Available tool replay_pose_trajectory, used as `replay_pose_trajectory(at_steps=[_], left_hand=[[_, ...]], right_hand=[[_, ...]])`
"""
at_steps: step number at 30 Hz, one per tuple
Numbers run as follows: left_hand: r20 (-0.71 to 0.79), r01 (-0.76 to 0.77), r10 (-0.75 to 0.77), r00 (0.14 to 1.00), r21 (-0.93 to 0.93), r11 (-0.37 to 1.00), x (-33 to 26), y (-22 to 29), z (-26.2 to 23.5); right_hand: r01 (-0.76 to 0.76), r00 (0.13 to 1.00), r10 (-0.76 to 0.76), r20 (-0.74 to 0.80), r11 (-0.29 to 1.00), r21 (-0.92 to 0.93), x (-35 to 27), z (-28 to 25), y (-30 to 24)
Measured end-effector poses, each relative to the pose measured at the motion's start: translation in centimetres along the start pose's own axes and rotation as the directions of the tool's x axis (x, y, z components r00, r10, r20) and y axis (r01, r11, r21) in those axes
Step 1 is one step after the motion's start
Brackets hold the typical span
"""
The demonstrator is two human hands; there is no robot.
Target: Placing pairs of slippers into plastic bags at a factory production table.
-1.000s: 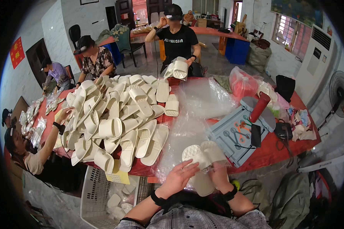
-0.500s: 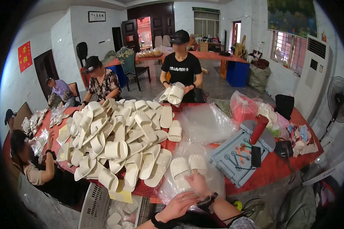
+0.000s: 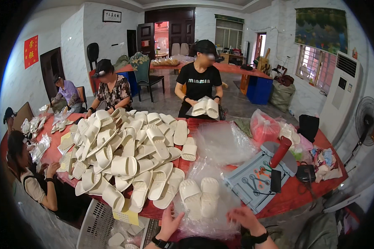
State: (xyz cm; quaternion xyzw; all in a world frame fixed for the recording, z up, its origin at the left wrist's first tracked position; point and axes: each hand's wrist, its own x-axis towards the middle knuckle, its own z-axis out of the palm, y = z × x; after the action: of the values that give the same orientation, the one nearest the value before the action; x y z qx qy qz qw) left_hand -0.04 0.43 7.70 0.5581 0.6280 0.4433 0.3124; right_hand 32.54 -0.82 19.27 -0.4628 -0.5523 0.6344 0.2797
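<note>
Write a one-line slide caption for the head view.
Both hands, left hand and right hand, flank a pair of white slippers on clear plastic bags, beside a slipper pile.

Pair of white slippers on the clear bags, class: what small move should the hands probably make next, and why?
Probably grip the top clear bag and open its mouth: the pair of white slippers lies loose on it, while the left hand and right hand rest empty at its near edge.

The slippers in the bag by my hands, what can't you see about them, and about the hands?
- Pair of white slippers, head view: the crinkled clear plastic bag blurs whether they are fully inside it.
- Left hand: its wrist is cut off by the lower edge; the fingertips' grip on the bag cannot be told.
- Right hand: the same; the forearm is out of frame.
- White basket under the table: the contents are too small to tell.
</note>
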Motion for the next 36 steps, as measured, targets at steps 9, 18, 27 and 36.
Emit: replay_pose_trajectory(at_steps=[9,18,27,36], left_hand=[[0.483,0.507,-0.358,0.799,-0.222,0.833,0.2,-1.9,3.7],[0.601,0.737,-0.426,0.676,-0.553,0.39,0.0,-6.2,4.7],[0.819,0.805,0.038,0.572,-0.57,0.166,-1.6,-7.3,7.2],[0.67,0.225,0.255,0.697,-0.543,0.809,-4.7,4.3,-2.3]], right_hand=[[-0.324,0.781,-0.202,-0.592,0.679,-0.659,7.8,-2.1,13.5],[-0.245,0.924,0.27,-0.269,0.961,0.125,6.9,-2.2,15.1],[0.078,0.974,-0.013,-0.226,0.957,0.281,4.0,1.8,8.6],[0.312,0.907,-0.365,0.209,0.918,0.245,3.2,4.1,3.7]])
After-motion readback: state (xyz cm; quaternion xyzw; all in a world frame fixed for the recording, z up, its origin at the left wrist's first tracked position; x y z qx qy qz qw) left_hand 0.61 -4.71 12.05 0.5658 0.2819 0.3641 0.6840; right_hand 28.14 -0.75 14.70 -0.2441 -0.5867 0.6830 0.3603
